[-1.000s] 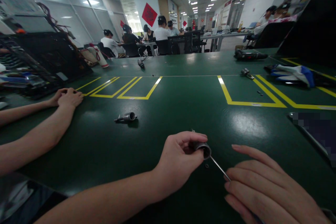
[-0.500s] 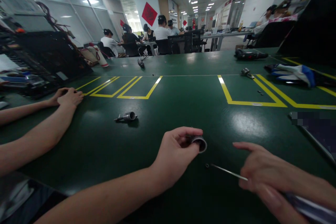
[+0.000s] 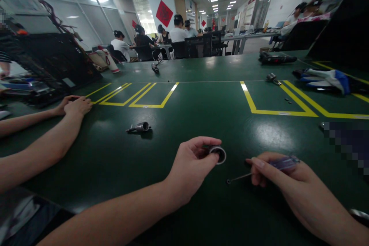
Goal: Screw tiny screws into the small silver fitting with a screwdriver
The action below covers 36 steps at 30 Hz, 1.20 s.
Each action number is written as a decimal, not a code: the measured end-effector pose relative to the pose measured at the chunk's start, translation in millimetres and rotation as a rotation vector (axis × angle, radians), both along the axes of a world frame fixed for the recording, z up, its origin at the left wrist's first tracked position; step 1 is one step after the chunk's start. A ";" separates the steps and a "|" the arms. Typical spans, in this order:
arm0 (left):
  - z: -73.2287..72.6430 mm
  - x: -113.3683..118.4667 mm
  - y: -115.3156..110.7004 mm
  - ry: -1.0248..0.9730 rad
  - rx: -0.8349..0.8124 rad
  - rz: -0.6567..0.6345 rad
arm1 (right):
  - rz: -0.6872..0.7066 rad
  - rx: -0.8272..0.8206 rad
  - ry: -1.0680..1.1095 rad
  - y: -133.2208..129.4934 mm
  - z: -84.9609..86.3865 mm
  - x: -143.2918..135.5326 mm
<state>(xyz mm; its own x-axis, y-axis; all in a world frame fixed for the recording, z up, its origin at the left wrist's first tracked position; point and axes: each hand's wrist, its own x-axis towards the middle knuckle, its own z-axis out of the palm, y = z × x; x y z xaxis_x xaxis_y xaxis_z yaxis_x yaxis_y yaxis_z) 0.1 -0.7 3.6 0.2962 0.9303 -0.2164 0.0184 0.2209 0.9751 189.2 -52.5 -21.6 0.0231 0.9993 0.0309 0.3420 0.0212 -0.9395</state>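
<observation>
Left hand (image 3: 191, 167) pinching short grey metal cylinder (image 3: 218, 153) just above green table mat (image 3: 201, 111). Right hand (image 3: 284, 178) gripping thin screwdriver with translucent purple handle (image 3: 261, 170), tip resting on mat near cylinder. Similar metal part (image 3: 138, 127) lying apart, left.

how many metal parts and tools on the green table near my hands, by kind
metal cylinder parts: 2, one in the left hand at, one lying loose
screwdrivers: 1, in the right hand
total: 3
</observation>
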 end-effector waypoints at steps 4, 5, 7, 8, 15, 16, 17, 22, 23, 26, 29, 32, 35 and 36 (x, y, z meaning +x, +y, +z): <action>1.4 1.2 -0.7 0.025 -0.004 -0.001 | 0.078 0.206 -0.224 -3.5 7.8 -5.5; 1.8 1.6 -0.9 0.034 -0.005 0.005 | 0.102 0.301 -0.278 -5.3 9.4 -7.3; 2.3 2.5 -1.4 0.046 -0.006 0.020 | 0.156 0.504 -0.376 -9.7 11.5 -10.8; 2.3 2.9 -1.5 0.047 -0.005 0.025 | 0.179 0.600 -0.416 -11.9 12.1 -12.2; -4.4 -1.0 0.6 0.011 0.027 -0.016 | 0.179 0.950 -0.524 -21.7 10.5 -9.0; -5.6 -1.8 0.8 0.011 0.031 -0.033 | 0.168 0.985 -0.537 -22.3 9.7 -7.4; -6.6 -2.2 0.7 0.011 0.033 -0.047 | 0.161 1.015 -0.549 -22.7 9.0 -6.2; -6.9 -0.4 -2.1 0.011 0.026 -0.075 | 0.169 1.013 -0.593 -21.1 13.0 -8.3; -6.5 0.3 -2.8 0.012 0.025 -0.080 | 0.166 1.005 -0.596 -20.3 14.9 -9.9; -5.5 1.9 -4.7 0.027 0.038 -0.091 | 0.146 0.992 -0.592 -18.6 19.6 -13.8; -5.3 3.0 -6.0 0.045 0.069 -0.092 | 0.141 0.992 -0.581 -18.9 20.2 -15.8; -5.3 4.5 -6.9 0.044 0.097 -0.093 | 0.152 0.990 -0.587 -19.6 18.0 -15.8; -5.7 6.1 -6.9 0.041 0.120 -0.086 | 0.161 0.984 -0.598 -18.7 16.4 -14.2; -5.9 6.4 -6.9 0.039 0.130 -0.085 | 0.162 0.987 -0.601 -18.1 16.1 -13.6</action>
<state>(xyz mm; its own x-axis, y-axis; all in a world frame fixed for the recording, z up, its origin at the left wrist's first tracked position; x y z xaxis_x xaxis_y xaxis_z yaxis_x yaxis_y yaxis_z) 6.6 -7.6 -2.4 0.3684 0.9233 -0.1086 0.0697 0.0890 0.9936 175.6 -70.5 -5.4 -0.3853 0.5250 0.7589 0.6522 0.7367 -0.1785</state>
